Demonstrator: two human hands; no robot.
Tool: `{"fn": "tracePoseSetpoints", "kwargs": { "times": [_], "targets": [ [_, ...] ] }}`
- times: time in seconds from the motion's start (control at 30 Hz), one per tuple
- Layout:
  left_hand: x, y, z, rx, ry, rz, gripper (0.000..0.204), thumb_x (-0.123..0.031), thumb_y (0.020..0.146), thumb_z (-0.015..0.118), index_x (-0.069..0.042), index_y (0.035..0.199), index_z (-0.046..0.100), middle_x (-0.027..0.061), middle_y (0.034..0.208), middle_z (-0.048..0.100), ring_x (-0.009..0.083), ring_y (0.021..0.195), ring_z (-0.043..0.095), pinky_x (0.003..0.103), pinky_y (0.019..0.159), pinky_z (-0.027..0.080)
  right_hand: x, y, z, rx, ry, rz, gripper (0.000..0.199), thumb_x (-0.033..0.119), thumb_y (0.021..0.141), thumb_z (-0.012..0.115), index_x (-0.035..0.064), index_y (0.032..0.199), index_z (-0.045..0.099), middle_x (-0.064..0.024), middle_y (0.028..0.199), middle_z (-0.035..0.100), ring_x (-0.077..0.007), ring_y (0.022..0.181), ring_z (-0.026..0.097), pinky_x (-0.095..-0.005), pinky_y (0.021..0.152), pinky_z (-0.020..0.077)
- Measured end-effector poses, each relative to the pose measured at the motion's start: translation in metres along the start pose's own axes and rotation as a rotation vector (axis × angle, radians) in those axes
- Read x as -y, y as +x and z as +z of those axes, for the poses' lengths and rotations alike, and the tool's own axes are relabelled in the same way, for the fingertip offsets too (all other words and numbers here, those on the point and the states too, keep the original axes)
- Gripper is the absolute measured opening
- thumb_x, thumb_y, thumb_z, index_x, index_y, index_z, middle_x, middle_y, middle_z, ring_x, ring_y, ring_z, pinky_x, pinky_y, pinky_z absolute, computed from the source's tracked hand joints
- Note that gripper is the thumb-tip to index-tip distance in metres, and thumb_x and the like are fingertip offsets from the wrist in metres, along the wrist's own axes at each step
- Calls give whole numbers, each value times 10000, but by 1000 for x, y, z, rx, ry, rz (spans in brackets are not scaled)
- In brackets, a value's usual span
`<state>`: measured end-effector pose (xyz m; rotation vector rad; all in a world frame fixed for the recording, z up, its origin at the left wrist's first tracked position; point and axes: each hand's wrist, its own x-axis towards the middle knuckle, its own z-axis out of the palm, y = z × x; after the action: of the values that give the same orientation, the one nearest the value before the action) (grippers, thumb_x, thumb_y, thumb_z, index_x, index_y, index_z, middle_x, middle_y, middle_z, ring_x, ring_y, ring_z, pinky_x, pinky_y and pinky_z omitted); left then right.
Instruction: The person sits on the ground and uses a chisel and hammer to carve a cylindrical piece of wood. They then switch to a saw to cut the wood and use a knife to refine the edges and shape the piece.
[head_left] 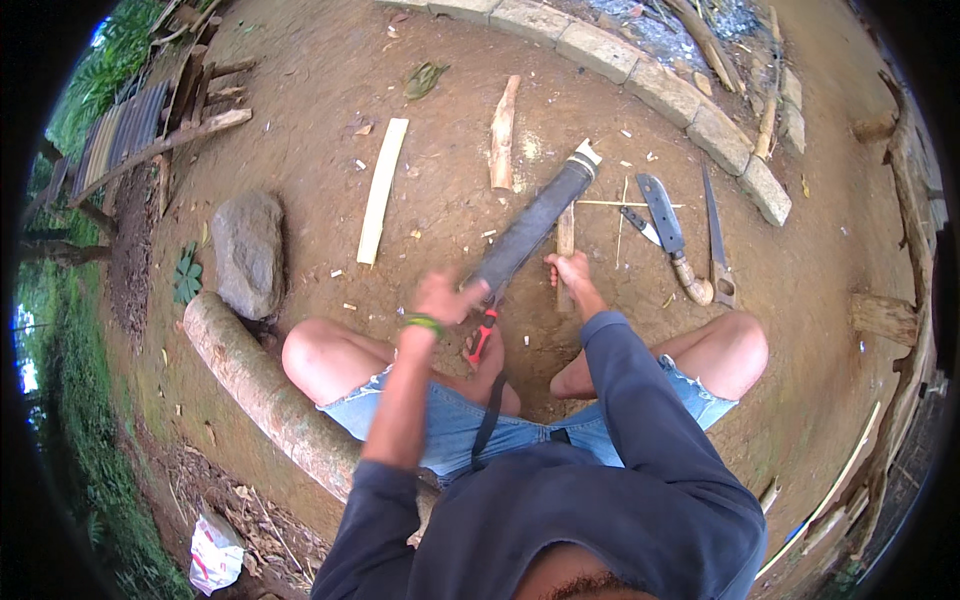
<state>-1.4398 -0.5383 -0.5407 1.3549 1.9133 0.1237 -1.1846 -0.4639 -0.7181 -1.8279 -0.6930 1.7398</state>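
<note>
A long dark tube-like piece with a pale, jagged far end lies slanted in front of me. At its near end is a red handle with a black strap beside it; whether the two are joined cannot be made out. My left hand, smeared by motion, is next to the tube's near end, and its grip does not show. My right hand is closed round a short wooden stick, upright just right of the tube. Further right lie a broad dark blade with a wooden handle, a small knife and a handsaw.
A pale flat wood strip and a short branch piece lie ahead on the dirt. At left are a grey rock and a log. A curved block border edges an ash heap. Small wood chips are scattered about.
</note>
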Motion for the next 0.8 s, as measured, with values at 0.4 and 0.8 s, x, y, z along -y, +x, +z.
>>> {"fn": "tracePoseSetpoints", "kwargs": {
  "times": [0.4, 0.8],
  "targets": [
    [229, -106, -51, -138, 228, -222, 248, -280, 954, 570, -53, 978, 668, 99, 983, 680, 222, 914, 632, 375, 857, 501, -13, -2, 15, -176, -40, -158, 152, 21, 767, 664, -12, 875, 563, -53, 590, 553, -154, 430, 505, -321, 377, 410],
    [184, -56, 42, 292, 35, -156, 335, -289, 917, 653, -23, 1121, 639, 103, 980, 693, 214, 869, 654, 350, 803, 522, 40, 18, -15, -193, -175, -359, 173, 78, 723, 675, 14, 872, 614, -84, 645, 610, -187, 551, 585, -351, 508, 461]
  ]
}}
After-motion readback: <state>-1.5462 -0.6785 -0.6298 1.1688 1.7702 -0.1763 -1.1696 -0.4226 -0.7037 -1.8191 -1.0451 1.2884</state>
